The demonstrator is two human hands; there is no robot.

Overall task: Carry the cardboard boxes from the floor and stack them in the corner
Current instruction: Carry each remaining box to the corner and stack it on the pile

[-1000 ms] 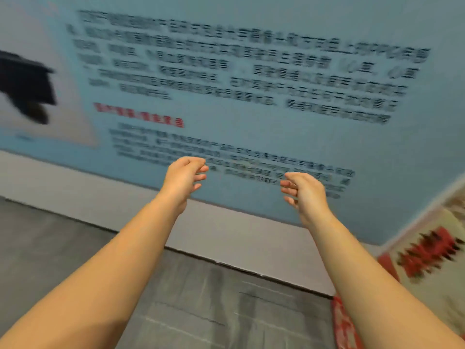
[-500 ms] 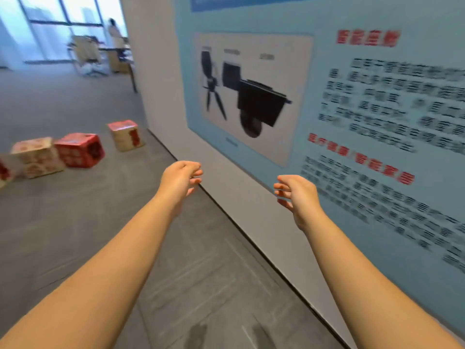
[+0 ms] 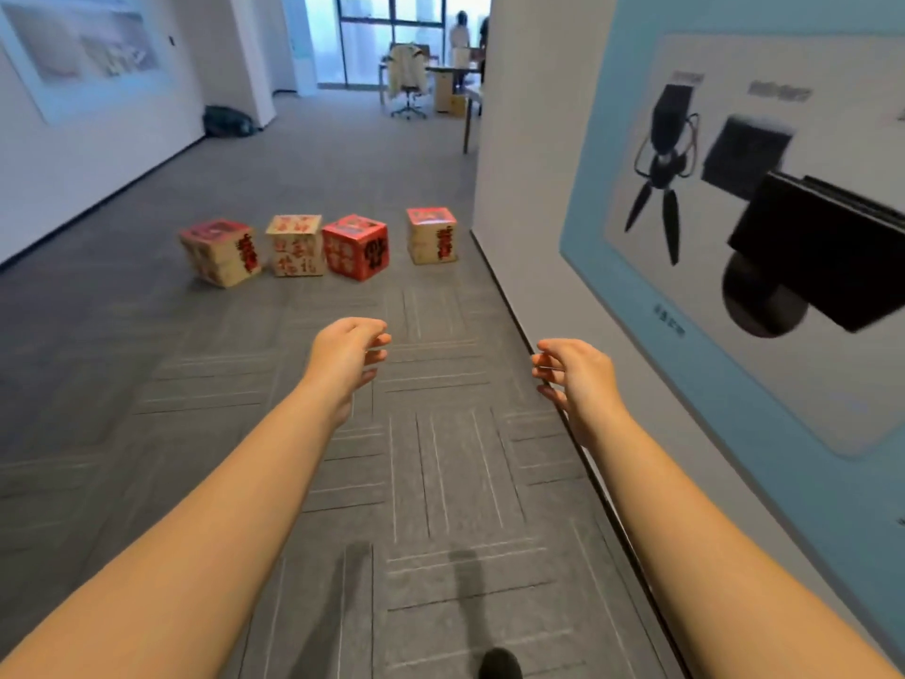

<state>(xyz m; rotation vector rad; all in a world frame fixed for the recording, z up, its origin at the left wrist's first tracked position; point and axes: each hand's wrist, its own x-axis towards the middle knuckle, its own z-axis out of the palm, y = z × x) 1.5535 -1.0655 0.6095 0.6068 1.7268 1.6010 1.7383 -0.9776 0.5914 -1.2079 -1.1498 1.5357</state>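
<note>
Several cardboard boxes with red print stand in a row on the grey carpet ahead: a tilted cream one (image 3: 220, 252) at the left, a cream one (image 3: 296, 245) beside it, a red one (image 3: 356, 246), and a cream one with a red top (image 3: 432, 234) nearest the right wall. My left hand (image 3: 348, 354) and my right hand (image 3: 574, 372) are stretched out in front of me, well short of the boxes. Both hands hold nothing, with fingers loosely curled and apart.
A wall with a large blue poster (image 3: 764, 227) runs close along my right. A white wall (image 3: 73, 154) lines the left. Far down the corridor are an office chair (image 3: 407, 80), a desk (image 3: 453, 73), a person (image 3: 460, 36) and a dark bag (image 3: 226, 122).
My view has swung left from the poster wall to the corridor; the row of boxes now sits ahead of me. My hands stay empty and held out in front.
</note>
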